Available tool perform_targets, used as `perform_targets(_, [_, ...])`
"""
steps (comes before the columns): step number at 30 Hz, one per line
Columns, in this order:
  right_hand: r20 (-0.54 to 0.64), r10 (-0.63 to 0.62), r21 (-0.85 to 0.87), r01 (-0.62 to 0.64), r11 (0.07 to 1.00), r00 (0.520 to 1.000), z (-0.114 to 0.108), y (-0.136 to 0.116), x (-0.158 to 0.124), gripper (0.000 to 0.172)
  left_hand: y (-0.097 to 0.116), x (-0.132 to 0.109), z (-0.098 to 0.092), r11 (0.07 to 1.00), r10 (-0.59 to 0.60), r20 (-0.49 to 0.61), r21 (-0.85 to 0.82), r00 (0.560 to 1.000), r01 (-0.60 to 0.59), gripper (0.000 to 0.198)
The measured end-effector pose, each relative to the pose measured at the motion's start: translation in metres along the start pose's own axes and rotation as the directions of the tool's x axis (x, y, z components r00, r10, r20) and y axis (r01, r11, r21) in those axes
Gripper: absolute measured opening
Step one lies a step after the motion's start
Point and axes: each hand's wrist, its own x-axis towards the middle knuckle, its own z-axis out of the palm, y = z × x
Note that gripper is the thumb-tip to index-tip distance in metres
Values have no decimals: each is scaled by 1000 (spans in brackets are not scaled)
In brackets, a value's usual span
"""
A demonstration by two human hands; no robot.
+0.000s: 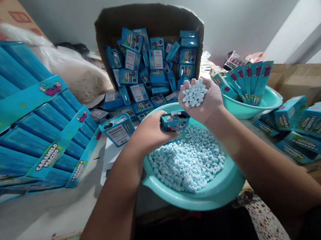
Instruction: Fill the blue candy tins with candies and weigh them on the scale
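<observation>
My left hand (154, 129) is closed around a small blue candy box (174, 123), held tilted above the basin. A few pale candies lie at the box's upper edge, beside a dark opening. Palm up, my right hand (213, 98) cups a heap of pale blue candies (194, 93) just right of and above that box. Below both hands stands a turquoise basin (198, 201), with many loose candies (187, 165) in it. Another blue box (119, 130) stands left of my left wrist on a white flat device (108, 155), partly hidden by my forearm.
Behind the basin, a cardboard carton (100, 33) lies open towards me, full of blue boxes. Stacked display trays (50, 141) fill the left. At right are a second turquoise basin (268, 100) holding flat blue cartons and several display boxes (299, 126). A plastic bag (70, 74) sits behind left.
</observation>
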Motion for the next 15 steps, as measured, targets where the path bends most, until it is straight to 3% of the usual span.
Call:
perform_targets(6, [40, -25, -106, 30, 994, 999, -2, 1, 1, 23, 2, 0, 0, 1000, 0, -12, 27, 1000, 0, 30])
perform_targets(15, [-16, 5, -62, -6, 998, 1000, 3, 0, -2, 17, 0, 0, -1, 1000, -1, -22, 29, 1000, 2, 33])
